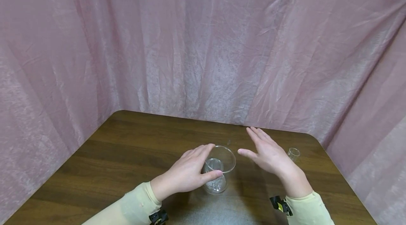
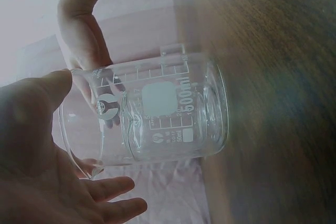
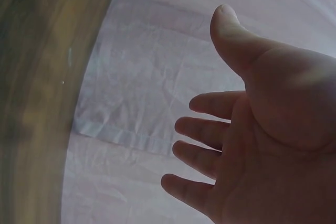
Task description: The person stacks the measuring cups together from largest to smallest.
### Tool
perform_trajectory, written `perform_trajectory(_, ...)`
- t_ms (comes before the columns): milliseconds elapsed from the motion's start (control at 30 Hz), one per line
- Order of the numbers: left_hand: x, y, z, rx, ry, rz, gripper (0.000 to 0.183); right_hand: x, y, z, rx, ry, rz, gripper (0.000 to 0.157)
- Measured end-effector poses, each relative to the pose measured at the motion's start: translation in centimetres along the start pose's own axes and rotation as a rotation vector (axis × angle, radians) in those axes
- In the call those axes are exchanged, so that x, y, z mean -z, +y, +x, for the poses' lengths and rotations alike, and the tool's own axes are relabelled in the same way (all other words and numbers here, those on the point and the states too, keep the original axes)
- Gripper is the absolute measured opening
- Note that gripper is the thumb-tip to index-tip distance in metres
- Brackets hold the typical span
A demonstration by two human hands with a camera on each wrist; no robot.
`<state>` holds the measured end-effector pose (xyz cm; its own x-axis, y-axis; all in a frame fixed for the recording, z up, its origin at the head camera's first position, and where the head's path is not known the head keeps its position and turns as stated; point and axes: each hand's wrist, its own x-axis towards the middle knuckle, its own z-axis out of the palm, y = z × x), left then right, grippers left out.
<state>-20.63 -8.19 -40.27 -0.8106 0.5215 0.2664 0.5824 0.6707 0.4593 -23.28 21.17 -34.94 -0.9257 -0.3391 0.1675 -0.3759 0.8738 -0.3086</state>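
On the wooden table (image 1: 142, 140), a large glass beaker (image 2: 157, 98) stands upright between the thumb and extended fingers of the left hand (image 1: 187, 172), which lie loosely about its rim without clasping; whether they touch is hard to tell. Within it sits what looks like a smaller beaker (image 2: 168, 129), so that nesting appears done; any liquid is impossible to confirm through the clear layers. The right hand (image 1: 268, 152) is empty, fingers spread above the table. Beyond its wrist, a small glass vessel (image 1: 293, 153) remains outside, so the work seems only partly complete.
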Motion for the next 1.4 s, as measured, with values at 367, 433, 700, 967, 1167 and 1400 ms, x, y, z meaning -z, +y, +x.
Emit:
perform_trajectory(367,-0.2,-0.1,0.0,0.001,0.001,-0.005,0.081,0.3,1.4,0.1,-0.062,0.006,-0.008,0.096)
perform_trajectory(433,-0.2,-0.1,0.0,0.000,0.003,-0.004,0.081,0.4,1.7,0.2,-0.075,0.006,-0.014,0.096)
perform_trajectory(700,-0.2,-0.2,0.1,-0.010,0.011,0.001,0.079,0.5,2.5,0.3,-0.103,0.007,-0.025,0.097)
perform_trajectory(967,-0.2,-0.2,0.0,-0.003,0.006,0.006,0.082,0.7,3.2,0.3,-0.130,-0.002,-0.024,0.099)
perform_trajectory(1167,-0.2,-0.2,0.0,0.008,-0.001,0.008,0.085,0.9,3.6,0.2,-0.154,-0.007,-0.024,0.102)
perform_trajectory(1400,-0.2,-0.2,-0.1,0.011,-0.004,0.000,0.085,1.0,4.1,0.2,-0.155,0.002,-0.037,0.102)
